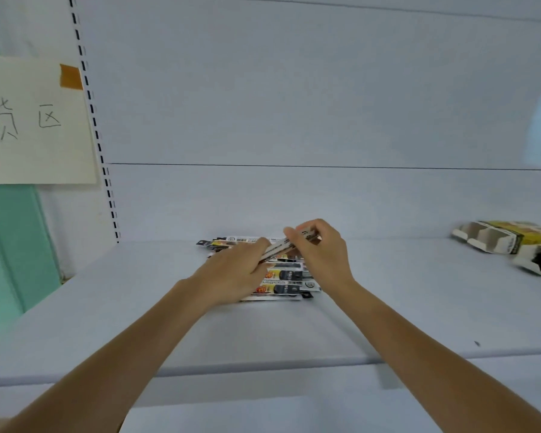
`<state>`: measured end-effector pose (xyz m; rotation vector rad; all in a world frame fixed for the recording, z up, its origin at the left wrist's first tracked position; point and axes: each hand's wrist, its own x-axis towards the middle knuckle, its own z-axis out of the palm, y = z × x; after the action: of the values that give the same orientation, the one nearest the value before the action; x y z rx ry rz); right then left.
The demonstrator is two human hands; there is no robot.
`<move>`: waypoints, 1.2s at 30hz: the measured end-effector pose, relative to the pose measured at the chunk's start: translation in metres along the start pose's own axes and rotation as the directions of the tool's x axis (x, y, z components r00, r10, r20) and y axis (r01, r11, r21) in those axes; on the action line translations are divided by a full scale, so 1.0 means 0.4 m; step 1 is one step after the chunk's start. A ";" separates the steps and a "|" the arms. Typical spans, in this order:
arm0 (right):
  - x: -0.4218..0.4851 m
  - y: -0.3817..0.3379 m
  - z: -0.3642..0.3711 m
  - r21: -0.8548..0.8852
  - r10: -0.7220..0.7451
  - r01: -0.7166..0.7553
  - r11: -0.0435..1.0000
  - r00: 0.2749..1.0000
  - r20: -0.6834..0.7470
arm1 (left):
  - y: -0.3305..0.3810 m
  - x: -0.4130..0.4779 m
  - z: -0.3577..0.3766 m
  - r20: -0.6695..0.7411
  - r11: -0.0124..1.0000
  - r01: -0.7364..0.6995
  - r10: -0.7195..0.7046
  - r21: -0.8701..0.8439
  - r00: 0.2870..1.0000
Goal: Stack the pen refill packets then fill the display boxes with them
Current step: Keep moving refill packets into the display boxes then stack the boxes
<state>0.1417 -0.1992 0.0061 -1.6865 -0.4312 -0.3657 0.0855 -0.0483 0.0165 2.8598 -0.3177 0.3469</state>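
While loose packets (286,275) lie on shelf (419,276) | left grip (231,273) + right grip (322,251) — both clasp one packet bundle (277,250) | display boxes (494,242) far right

We see two bare hands, left hand (231,278) and right hand (324,253), on slim bare forearms (122,348), uncovered right down to the frame's bottom edge.

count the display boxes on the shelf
2: back box lying at far right, front box beside it, cut by the frame edge. Blurred; more may be hidden.
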 end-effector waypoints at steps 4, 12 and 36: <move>-0.003 0.013 -0.028 -0.046 0.018 -0.020 0.999 0.999 -0.028 | 0.031 0.006 0.006 -0.068 0.991 -0.049 0.057 0.121 0.996; -0.022 0.029 -0.163 -0.026 0.067 -0.065 0.998 0.996 0.056 | 0.143 0.075 0.062 -0.113 0.982 -0.080 0.100 0.172 0.989; -0.029 0.190 -1.123 -0.601 0.114 -0.091 0.794 0.994 0.000 | 0.887 0.397 0.365 -0.052 0.983 -0.179 0.181 0.047 0.982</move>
<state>0.1686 -0.6543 0.0047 -2.3356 -0.2548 -0.4197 0.1802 -0.4517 -0.0047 2.8632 -0.5665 0.4720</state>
